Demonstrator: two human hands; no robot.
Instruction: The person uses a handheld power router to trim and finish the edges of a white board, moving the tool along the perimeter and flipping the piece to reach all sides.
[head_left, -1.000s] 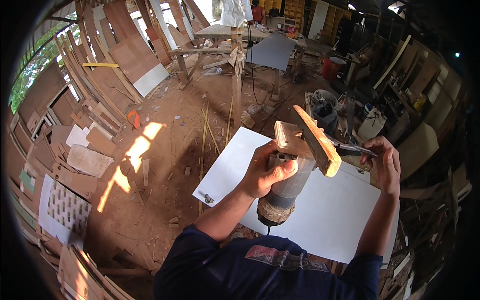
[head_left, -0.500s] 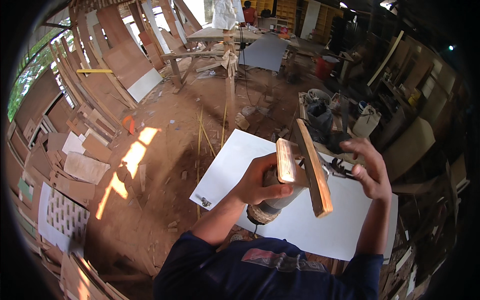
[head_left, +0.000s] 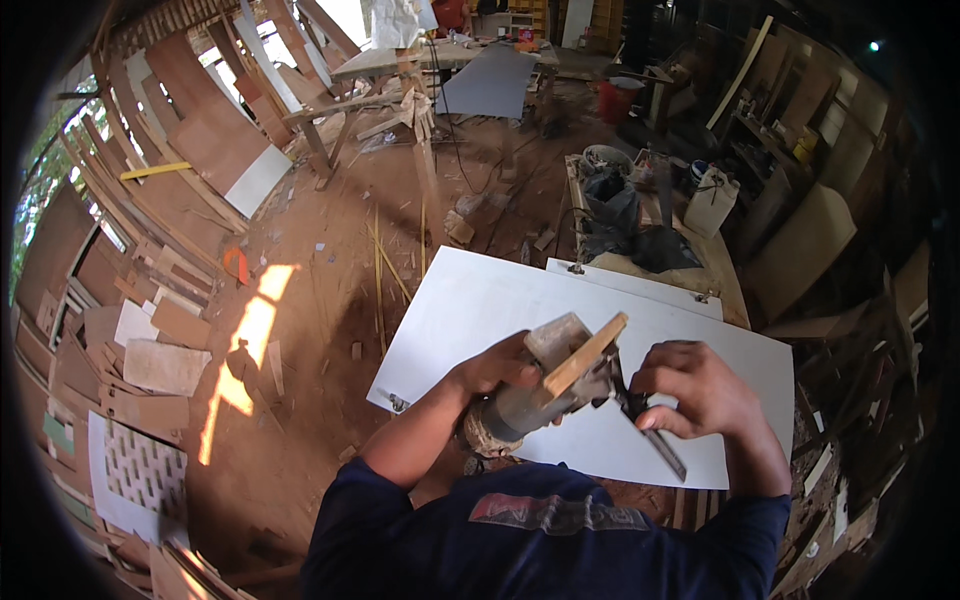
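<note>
Over the large white panel [head_left: 450,310], my left hand [head_left: 497,365] is closed around a grey cylindrical power tool [head_left: 535,408] that looks like a trim router. A wooden strip [head_left: 587,355] and a flat block [head_left: 557,338] are fixed to its working end, which tilts up and right. My right hand [head_left: 695,390] has its fingers curled on a dark metal bar [head_left: 666,455] beside that end. Whether the bar is joined to the tool is unclear. Small metal hinges [head_left: 397,402] sit at the panel's left corner and on a second white panel [head_left: 640,285] behind it.
A bench [head_left: 725,275] with black bags [head_left: 615,215] and a white jug [head_left: 712,200] stands beyond the panels. Sheets and boards [head_left: 215,140] lean along the left. Offcuts and thin sticks [head_left: 380,265] litter the floor. Farther back are a worktable [head_left: 370,62] and a red bucket [head_left: 618,100].
The tool has turned and come lower, its wooden strip now slanting up to the right. My right hand has moved down and closed on the dark bar. The view has shifted, showing the second panel.
</note>
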